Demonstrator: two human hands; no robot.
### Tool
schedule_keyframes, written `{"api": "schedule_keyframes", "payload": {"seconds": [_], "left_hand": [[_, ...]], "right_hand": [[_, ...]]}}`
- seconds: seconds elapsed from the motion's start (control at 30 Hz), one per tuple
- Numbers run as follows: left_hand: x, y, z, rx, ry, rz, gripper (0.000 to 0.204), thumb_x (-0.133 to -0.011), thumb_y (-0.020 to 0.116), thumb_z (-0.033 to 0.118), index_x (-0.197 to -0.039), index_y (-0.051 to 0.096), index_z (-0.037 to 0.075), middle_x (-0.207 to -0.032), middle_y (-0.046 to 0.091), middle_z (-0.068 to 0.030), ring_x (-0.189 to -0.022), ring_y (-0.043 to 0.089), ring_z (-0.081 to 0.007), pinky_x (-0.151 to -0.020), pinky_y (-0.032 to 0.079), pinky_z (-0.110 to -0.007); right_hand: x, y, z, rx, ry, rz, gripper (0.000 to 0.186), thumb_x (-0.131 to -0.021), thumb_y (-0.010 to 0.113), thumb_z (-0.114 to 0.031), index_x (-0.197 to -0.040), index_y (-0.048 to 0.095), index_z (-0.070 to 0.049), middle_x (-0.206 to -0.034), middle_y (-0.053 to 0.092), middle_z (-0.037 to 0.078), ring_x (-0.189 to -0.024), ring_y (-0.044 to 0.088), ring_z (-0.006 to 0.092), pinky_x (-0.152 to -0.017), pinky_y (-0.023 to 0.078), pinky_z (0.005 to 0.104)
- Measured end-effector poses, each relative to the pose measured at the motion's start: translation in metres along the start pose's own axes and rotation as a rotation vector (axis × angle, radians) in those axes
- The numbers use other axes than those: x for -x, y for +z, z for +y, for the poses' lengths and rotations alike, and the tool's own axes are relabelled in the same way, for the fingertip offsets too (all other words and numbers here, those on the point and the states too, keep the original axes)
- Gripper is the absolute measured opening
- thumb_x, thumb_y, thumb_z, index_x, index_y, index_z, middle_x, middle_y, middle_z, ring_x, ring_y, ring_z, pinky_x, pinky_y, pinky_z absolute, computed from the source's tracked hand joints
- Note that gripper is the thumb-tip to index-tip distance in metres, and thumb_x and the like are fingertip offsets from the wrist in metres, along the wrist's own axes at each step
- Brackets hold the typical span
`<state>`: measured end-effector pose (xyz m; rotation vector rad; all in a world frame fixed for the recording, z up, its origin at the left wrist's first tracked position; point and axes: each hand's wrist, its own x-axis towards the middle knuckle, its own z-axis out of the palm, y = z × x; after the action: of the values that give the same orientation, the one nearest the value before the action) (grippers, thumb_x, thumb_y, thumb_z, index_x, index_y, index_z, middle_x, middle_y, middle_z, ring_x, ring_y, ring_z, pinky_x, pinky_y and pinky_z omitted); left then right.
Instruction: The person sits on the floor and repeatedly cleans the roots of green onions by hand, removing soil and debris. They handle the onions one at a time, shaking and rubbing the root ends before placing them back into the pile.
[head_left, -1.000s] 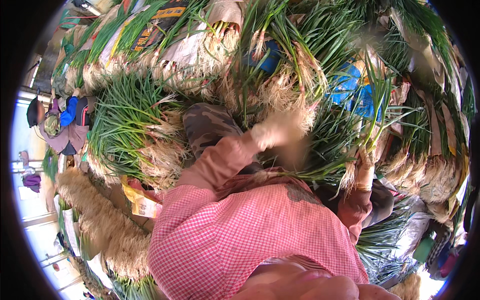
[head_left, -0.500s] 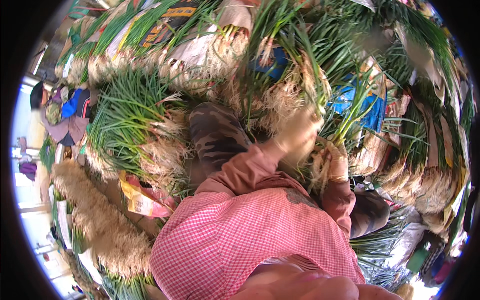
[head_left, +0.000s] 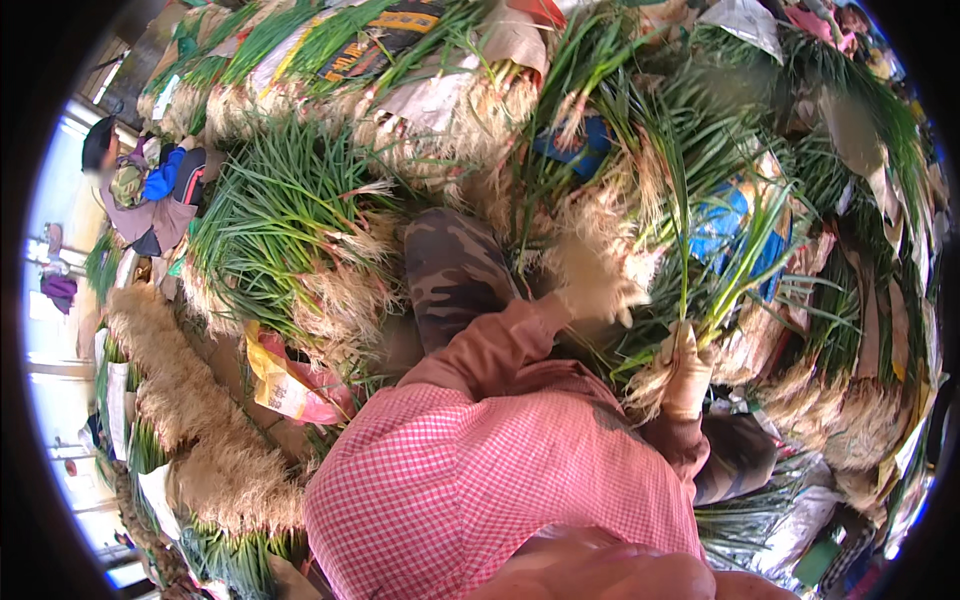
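Note:
My right hand (head_left: 688, 378), in a pale glove, is closed around a small bunch of spring onions (head_left: 741, 280). Their green leaves point up and away, and their pale stringy roots hang to the left of the hand. My left hand (head_left: 598, 290), also gloved, is to the left of that bunch and apart from it. Its fingers are spread with nothing seen in them, though a blur covers part of the hand. Just beyond it lies a heap of rooted spring onions (head_left: 610, 215).
A large spring onion pile (head_left: 290, 220) sits left of my camouflage-clad knee (head_left: 455, 265). Bundled rows (head_left: 450, 105) line the far side. A yellow and pink bag (head_left: 285, 385) and a long root-lined row (head_left: 200, 420) lie left. Another person (head_left: 155, 190) sits at far left.
My right hand has moved slightly right with its bunch. My left hand has drawn away from it, and its fingers have spread. The view has shifted a little.

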<state>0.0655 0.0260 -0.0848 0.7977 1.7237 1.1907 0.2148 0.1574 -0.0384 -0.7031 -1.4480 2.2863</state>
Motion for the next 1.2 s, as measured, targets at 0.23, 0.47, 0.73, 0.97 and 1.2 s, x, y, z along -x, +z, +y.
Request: {"api": "schedule_keyframes", "payload": {"seconds": [0.23, 0.47, 0.73, 0.97, 1.2], "left_hand": [[0.036, -0.005, 0.068, 0.024, 0.253, 0.53, 0.017, -0.087, 0.06, 0.017, -0.101, 0.061, 0.008, -0.091, 0.063, -0.0039, -0.084, 0.059, -0.0138, -0.078, 0.047, -0.028], [0.206, -0.126, 0.04, 0.036, 0.264, 1.783, 0.009, -0.09, 0.054, 0.012, -0.091, 0.062, 0.009, -0.065, 0.054, 0.0006, -0.04, 0.043, -0.0039, -0.031, 0.034, -0.021], [0.286, -0.158, -0.009, -0.427, -0.563, 1.882, 0.043, -0.092, 0.047, 0.031, -0.124, 0.047, 0.003, -0.119, 0.054, -0.0185, -0.084, 0.062, -0.0303, -0.076, 0.052, -0.036], [0.078, 0.003, 0.053, -0.099, 0.507, 0.352, 0.033, -0.098, 0.031, 0.028, -0.106, 0.053, 0.004, -0.1, 0.061, -0.0143, -0.095, 0.058, -0.0309, -0.083, 0.046, -0.039], [0.049, -0.016, 0.023, -0.602, 0.148, 0.079, 0.047, -0.091, 0.04, 0.048, -0.083, 0.058, 0.006, -0.075, 0.06, -0.0168, -0.066, 0.06, -0.0314, -0.064, 0.048, -0.041]], "right_hand": [[0.004, 0.032, 0.002, 0.171, 0.022, -0.068, 0.013, -0.089, 0.06, -0.018, -0.086, 0.063, -0.005, -0.066, 0.052, -0.006, -0.056, 0.045, 0.0025, -0.049, 0.035, 0.0174], [-0.01, 0.016, -0.015, 0.06, -0.169, -0.097, 0.033, -0.092, 0.051, -0.026, -0.111, 0.048, 0.002, -0.062, 0.053, 0.007, -0.044, 0.043, 0.0111, -0.04, 0.037, 0.0216], [-0.004, 0.032, -0.014, -0.242, 0.098, -0.298, 0.027, -0.089, 0.053, -0.011, -0.111, 0.047, 0.003, -0.075, 0.055, 0.007, -0.066, 0.054, 0.0149, -0.063, 0.049, 0.0281], [0.007, 0.048, -0.009, -0.169, 0.112, -0.245, 0.017, -0.09, 0.052, -0.013, -0.104, 0.049, -0.002, -0.071, 0.053, 0.005, -0.06, 0.053, 0.0161, -0.053, 0.046, 0.0255], [0.007, -0.018, -0.08, -0.018, -0.264, -0.067, 0.022, -0.089, 0.057, -0.022, -0.108, 0.057, -0.011, -0.078, 0.056, -0.002, -0.053, 0.041, 0.0037, -0.044, 0.033, 0.0158]]}}
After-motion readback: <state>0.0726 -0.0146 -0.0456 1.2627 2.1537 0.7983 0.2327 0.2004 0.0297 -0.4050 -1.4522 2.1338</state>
